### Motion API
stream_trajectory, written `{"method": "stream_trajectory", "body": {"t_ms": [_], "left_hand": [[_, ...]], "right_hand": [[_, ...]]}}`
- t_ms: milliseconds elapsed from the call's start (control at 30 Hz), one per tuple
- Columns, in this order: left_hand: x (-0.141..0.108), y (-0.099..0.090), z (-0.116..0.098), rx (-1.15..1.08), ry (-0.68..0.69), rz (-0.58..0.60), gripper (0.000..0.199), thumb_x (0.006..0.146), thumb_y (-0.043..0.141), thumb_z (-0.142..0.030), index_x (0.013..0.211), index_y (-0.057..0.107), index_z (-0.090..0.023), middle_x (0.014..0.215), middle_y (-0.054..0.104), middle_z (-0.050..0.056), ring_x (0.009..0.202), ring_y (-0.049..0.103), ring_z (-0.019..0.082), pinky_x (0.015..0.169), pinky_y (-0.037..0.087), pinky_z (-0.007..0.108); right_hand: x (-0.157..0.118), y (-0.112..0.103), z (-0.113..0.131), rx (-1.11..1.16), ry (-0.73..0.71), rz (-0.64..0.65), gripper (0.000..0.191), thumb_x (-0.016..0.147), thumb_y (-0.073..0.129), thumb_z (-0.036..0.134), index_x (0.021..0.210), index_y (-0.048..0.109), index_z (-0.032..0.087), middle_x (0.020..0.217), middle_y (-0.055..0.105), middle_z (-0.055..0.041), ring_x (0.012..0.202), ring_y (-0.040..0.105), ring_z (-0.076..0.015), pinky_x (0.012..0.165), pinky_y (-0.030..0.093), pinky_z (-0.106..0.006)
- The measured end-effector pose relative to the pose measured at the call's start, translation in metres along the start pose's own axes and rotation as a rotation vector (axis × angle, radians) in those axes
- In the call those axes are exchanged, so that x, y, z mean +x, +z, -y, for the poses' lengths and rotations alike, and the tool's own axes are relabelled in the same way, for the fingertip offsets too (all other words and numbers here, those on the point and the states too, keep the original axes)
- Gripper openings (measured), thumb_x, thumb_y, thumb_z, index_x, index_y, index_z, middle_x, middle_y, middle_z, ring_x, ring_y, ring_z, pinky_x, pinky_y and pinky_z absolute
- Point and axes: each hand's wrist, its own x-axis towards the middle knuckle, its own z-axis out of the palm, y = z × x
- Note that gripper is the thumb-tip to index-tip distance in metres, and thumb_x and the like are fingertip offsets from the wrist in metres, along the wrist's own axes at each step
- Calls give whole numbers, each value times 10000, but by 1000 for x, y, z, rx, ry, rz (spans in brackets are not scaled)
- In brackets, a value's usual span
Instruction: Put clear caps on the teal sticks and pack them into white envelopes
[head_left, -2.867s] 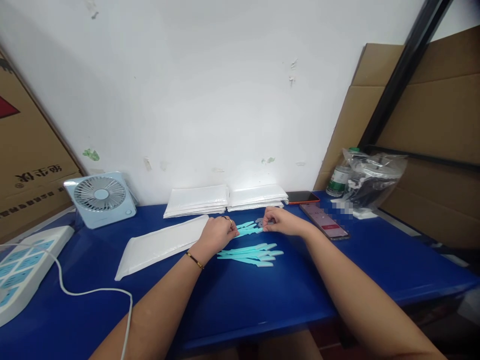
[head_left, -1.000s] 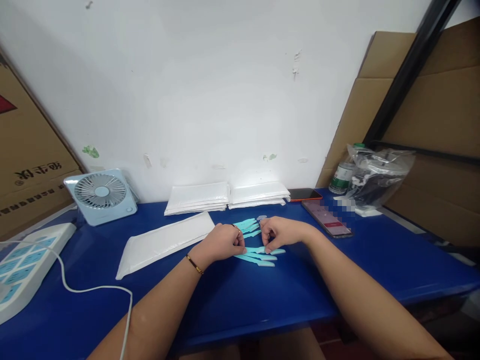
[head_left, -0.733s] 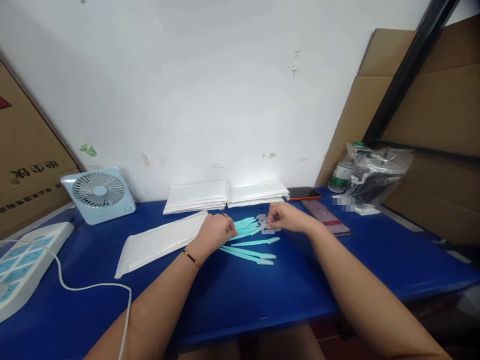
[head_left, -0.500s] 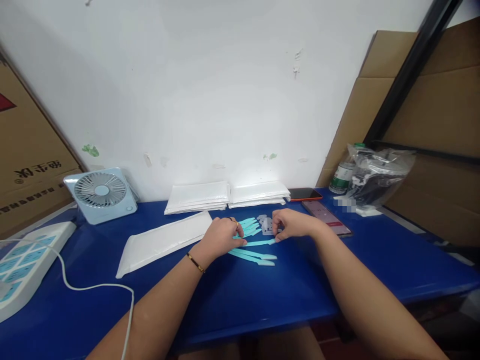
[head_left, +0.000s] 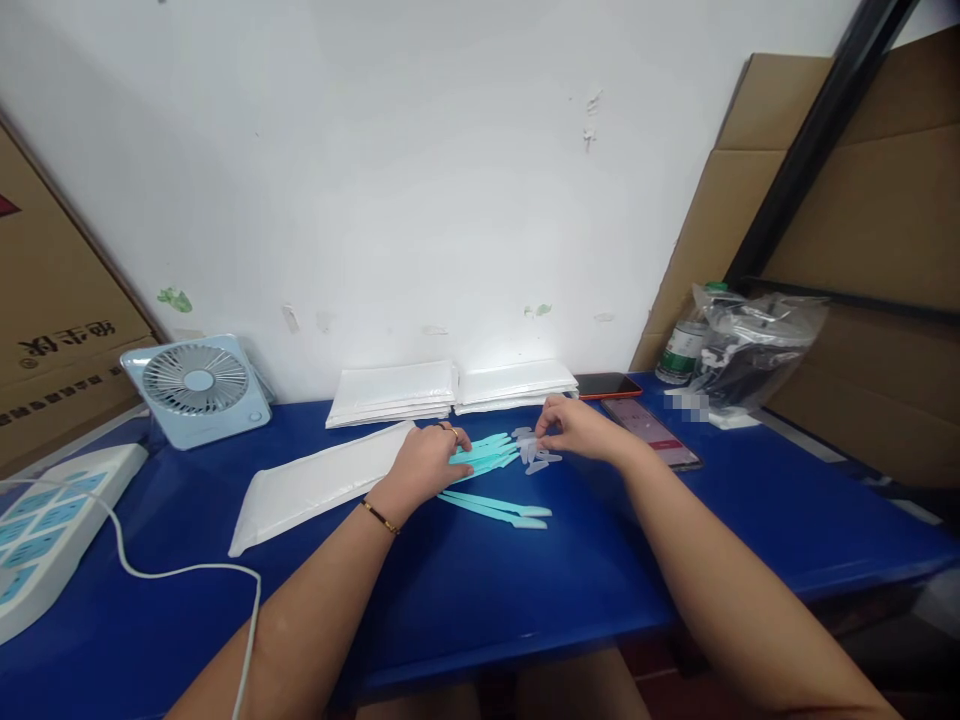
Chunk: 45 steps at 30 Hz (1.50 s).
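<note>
Several turquoise sticks (head_left: 491, 456) lie in a bunch on the blue table, and my left hand (head_left: 433, 458) rests at their left end, thumb and fingers closed on them. Two more turquoise sticks (head_left: 499, 511) lie apart, nearer the table's front. Small translucent caps (head_left: 534, 453) are scattered just right of the bunch. Over the caps' right side is my right hand (head_left: 568, 428), its thumb and fingertips pinched together; what they hold, if anything, is too small to make out. A long white padded pouch (head_left: 319, 485) lies left of my left hand.
Two stacks of white pouches (head_left: 394, 390) stand by the wall. Behind my right hand are a dark phone (head_left: 609, 385) and a lit phone (head_left: 652, 432). Farther right are a bottle (head_left: 682, 350) and a clear bag (head_left: 757, 350). A fan (head_left: 199, 390) and power strip (head_left: 60, 530) are on the left.
The single stick between my hands is no longer separate from the bunch. My left hand has shifted left and up, and my right hand has moved up over the caps.
</note>
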Motion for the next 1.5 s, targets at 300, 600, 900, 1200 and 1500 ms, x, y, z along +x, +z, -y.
{"method": "stream_trajectory", "body": {"t_ms": [300,600,900,1200,1500], "left_hand": [[-5,8,-19,-9,189,146,150,758,606,-368,744,681,-239,795,631,1,771,568,162,751,336,286],[-1,1,-6,24,-15,-72,235,749,600,-420,857,658,-220,927,616,36,853,565,199,751,351,312],[-12,7,-29,20,197,136,146,747,631,-365,747,665,-222,801,628,12,792,565,167,743,346,295],[-10,-1,-18,-205,51,-91,174,832,469,-316,832,583,-184,918,582,47,778,548,157,680,410,266],[-7,-3,-5,-394,-52,-117,294,897,306,-406,913,521,-207,700,572,-13,598,502,131,573,370,245]], "right_hand": [[-8,5,23,161,-203,370,256,648,718,404,756,717,172,770,562,-17,673,516,-123,575,388,-217],[1,3,2,-13,-40,-1,199,687,684,354,739,702,163,784,589,-38,671,530,-138,586,372,-235],[-8,-1,16,124,-141,213,181,696,666,326,795,722,185,771,638,-25,664,549,-134,588,392,-225],[-3,16,29,487,-64,56,301,756,615,400,907,698,153,668,658,-33,581,592,-136,541,451,-236],[-1,1,16,704,-25,-259,294,675,699,412,835,712,165,697,661,-40,628,610,-155,620,515,-299]]}}
